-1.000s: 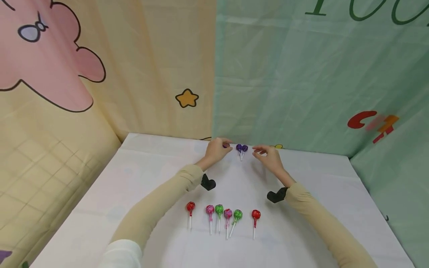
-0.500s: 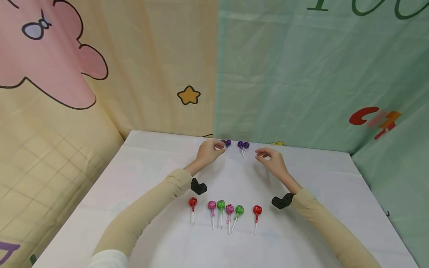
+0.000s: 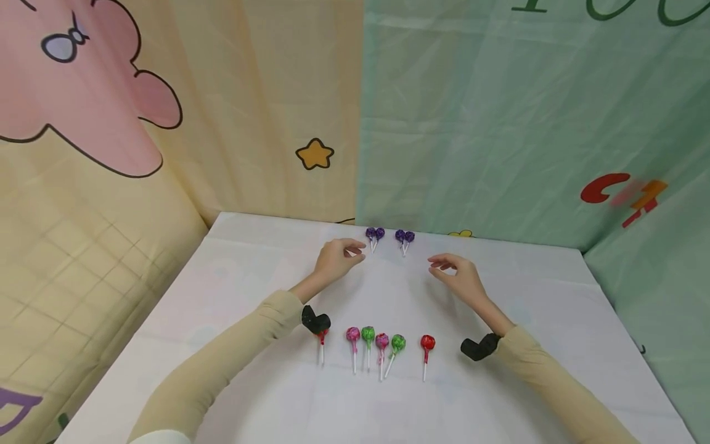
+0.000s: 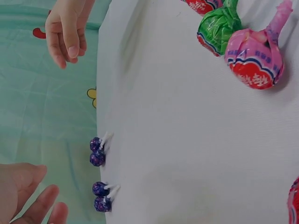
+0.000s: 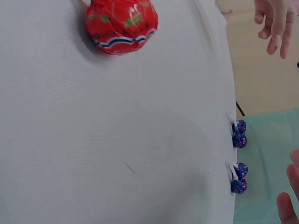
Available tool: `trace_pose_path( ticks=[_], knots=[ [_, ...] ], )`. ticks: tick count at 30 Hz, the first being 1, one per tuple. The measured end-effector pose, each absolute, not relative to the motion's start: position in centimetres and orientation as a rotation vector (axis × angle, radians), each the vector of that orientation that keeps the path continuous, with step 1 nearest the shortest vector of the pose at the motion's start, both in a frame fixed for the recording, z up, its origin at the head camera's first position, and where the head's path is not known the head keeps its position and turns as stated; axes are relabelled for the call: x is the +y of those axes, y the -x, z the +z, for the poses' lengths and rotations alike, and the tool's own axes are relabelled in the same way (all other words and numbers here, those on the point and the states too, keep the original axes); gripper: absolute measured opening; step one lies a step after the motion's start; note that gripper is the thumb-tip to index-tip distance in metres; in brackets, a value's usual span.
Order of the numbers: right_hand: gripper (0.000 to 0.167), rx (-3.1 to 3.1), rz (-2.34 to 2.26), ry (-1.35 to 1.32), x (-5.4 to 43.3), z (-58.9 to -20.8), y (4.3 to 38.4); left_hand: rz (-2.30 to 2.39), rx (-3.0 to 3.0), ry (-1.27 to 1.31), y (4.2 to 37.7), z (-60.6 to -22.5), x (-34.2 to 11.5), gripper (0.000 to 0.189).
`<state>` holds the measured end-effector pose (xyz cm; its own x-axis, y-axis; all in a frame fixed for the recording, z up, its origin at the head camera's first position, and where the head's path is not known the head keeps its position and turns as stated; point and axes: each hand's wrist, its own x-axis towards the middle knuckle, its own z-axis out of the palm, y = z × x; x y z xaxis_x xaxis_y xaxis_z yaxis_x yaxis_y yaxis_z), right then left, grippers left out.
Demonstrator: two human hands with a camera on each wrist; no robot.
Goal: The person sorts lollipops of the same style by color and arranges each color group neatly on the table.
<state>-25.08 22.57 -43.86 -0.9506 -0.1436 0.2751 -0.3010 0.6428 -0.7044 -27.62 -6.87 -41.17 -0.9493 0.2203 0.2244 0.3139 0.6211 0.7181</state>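
Two pairs of purple lollipops lie near the far edge of the table: the left pair point(image 3: 379, 233) and the right pair point(image 3: 409, 237). My left hand point(image 3: 337, 258) is just left of the left pair, apart from it, fingers loosely bent and holding nothing. My right hand point(image 3: 459, 276) hovers to the right of the other pair, also holding nothing. Closer to me is a row of lollipops: a pink one point(image 3: 353, 334), a green one point(image 3: 368, 334), a second pink one point(image 3: 381, 341), a second green one point(image 3: 398, 343) and a red one point(image 3: 428, 343) at the right.
At the row's left end, another red lollipop point(image 3: 322, 338) is partly hidden by the black device point(image 3: 315, 320) on my left wrist. A similar black device point(image 3: 480, 347) is on my right wrist. A printed curtain point(image 3: 421, 123) hangs behind the white table point(image 3: 261, 259).
My left hand has drawn away to the left from the left purple pair, uncovering it. My right hand has moved slightly right and toward me. The view has shifted a little.
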Motion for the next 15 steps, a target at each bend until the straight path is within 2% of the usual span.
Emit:
trace_pose_path(
  ticks=[15],
  knots=[
    [0.024,-2.700,1.196,-0.382,23.2,-44.7,22.0,-1.298,-2.718,0.471,24.9,-41.8,-8.3,0.024]
  ],
)
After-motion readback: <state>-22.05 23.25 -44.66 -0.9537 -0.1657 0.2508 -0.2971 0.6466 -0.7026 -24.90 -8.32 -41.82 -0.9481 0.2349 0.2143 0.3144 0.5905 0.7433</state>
